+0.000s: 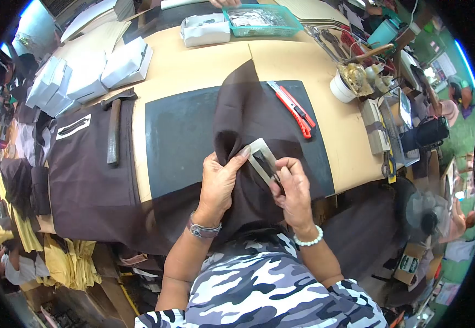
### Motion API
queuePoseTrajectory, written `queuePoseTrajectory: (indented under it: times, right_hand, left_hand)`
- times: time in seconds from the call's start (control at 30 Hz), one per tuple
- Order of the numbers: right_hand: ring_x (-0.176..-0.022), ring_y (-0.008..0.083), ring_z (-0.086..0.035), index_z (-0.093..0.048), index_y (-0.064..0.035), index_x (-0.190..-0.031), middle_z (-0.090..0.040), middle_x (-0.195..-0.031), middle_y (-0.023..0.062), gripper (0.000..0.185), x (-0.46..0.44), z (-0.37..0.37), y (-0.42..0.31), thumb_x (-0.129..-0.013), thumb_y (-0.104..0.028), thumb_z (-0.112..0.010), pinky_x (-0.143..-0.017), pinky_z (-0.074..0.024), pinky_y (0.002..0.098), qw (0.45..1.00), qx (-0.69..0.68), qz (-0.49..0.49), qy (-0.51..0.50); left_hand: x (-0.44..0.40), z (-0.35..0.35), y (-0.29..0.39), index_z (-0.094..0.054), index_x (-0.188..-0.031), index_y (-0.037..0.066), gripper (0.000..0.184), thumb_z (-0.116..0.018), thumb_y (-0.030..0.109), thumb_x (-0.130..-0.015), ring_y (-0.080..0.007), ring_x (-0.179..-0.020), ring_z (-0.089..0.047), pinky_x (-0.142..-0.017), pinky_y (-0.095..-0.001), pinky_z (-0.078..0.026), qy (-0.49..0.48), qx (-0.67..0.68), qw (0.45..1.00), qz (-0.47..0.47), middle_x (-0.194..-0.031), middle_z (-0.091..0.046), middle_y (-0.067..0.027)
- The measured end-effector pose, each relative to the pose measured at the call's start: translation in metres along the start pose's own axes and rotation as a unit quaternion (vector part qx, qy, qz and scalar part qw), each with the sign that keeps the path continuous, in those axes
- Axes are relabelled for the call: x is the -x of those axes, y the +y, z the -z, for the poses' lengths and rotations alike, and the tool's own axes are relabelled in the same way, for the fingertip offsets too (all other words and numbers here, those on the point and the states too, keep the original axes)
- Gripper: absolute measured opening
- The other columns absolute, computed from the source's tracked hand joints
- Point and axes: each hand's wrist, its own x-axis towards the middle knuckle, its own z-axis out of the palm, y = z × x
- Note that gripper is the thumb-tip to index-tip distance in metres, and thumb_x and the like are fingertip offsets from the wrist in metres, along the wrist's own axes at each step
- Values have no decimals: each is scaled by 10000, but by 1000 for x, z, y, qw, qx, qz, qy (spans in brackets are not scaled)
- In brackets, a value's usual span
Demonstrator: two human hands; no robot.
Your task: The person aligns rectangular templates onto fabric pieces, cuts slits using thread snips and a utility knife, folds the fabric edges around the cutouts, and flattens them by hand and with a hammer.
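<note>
Dark brown cloth lies bunched over a black mat and hangs down to the person's lap. My left hand pinches a fold of it, its thumb against a pale rectangular patch with a dark strip in its middle. My right hand is closed at the lower right end of that patch, fingers pinched on the dark strip. A red box cutter rests on the mat, right of the cloth.
Folded brown cloth with a wooden bar lies left. White boxes stand behind it. At the back are a teal basket and another person's hand. To the right stands a white pot.
</note>
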Motion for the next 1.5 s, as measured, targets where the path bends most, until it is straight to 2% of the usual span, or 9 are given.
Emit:
queuePoseTrajectory:
  times: [0.23, 0.37, 0.73, 0.77, 0.9, 1.13, 1.27, 1.4, 1.5]
  right_hand:
    - [-542, 133, -543, -601, -68, -951, -565, -677, 23, 246, -21, 9, -28, -714, -41, -662, -517, -436, 244, 711, 525, 463, -70]
    - [-601, 166, -577, -609, -87, -913, -555, -761, 30, 195, -27, 12, -44, -718, -97, -598, -541, -468, 284, 589, 630, 488, -133]
    - [-622, 305, -597, -546, -24, -791, -579, -744, 139, 108, -35, -4, -36, -709, 20, -602, -534, -454, 349, 859, 420, 289, -55]
    - [-575, 80, -567, -571, 21, -849, -577, -721, 64, 63, -38, 0, -33, -827, -29, -601, -484, -471, 242, 880, 407, 235, -70]
    - [-659, 53, -530, -599, 15, -852, -578, -701, 11, 199, -44, 3, -24, -867, -181, -630, -580, -469, 241, 964, 226, 143, -11]
    - [-818, 76, -549, -599, 48, -1038, -643, -935, 41, 365, -18, 49, -17, -764, -157, -724, -731, -463, 252, 936, 273, -28, -223]
    - [-688, 214, -579, -570, 7, -887, -608, -799, 91, 205, -10, 44, -30, -724, -62, -674, -650, -465, 297, 894, 410, 102, -149]
    - [-721, 356, -562, -526, -25, -872, -544, -810, 142, 235, -16, 16, -41, -662, -4, -630, -616, -474, 382, 800, 495, 281, -192]
    - [-732, 346, -584, -520, -32, -894, -556, -848, 131, 274, -25, 7, -41, -644, 5, -626, -604, -473, 414, 777, 507, 300, -222]
  left_hand:
    - [9, 0, 7, -641, -943, -19, 124, -624, 57, -847, -89, -736, -595, -660, -230, -488, -55, -29, 998, 13, -873, -650, -38]
    - [14, -1, 11, -639, -952, -22, 129, -611, 37, -841, -85, -766, -594, -695, -229, -479, -73, -85, 994, 5, -884, -650, -36]
    - [21, 2, 11, -644, -974, -11, 154, -624, 41, -830, -90, -774, -613, -702, -224, -493, -126, -16, 988, 83, -891, -662, -41]
    - [23, 0, 10, -644, -974, -11, 155, -626, 43, -830, -93, -771, -616, -696, -223, -498, -125, -4, 988, 95, -893, -664, -44]
    - [22, 1, 9, -636, -988, -15, 168, -631, 39, -829, -111, -775, -631, -702, -232, -512, -104, -6, 992, 67, -916, -667, -68]
    - [9, 26, 50, -591, -1092, -9, 269, -612, -20, -825, -168, -956, -612, -864, -304, -482, 20, -29, 991, -132, -1077, -633, -107]
    - [7, 23, 80, -419, -1306, 4, 694, -749, 103, -704, -260, -1164, -490, -999, -420, -358, 86, -531, 764, -356, -1274, -507, -161]
    - [13, -18, 106, -369, -1359, 78, 931, -810, 190, -547, -300, -1351, -259, -1101, -528, -146, -185, -779, 507, -318, -1371, -413, -151]
    - [-6, -29, 105, -587, -953, 41, 318, -705, 174, -690, -315, -980, -567, -890, -480, -396, -382, -768, 457, -236, -921, -624, -155]
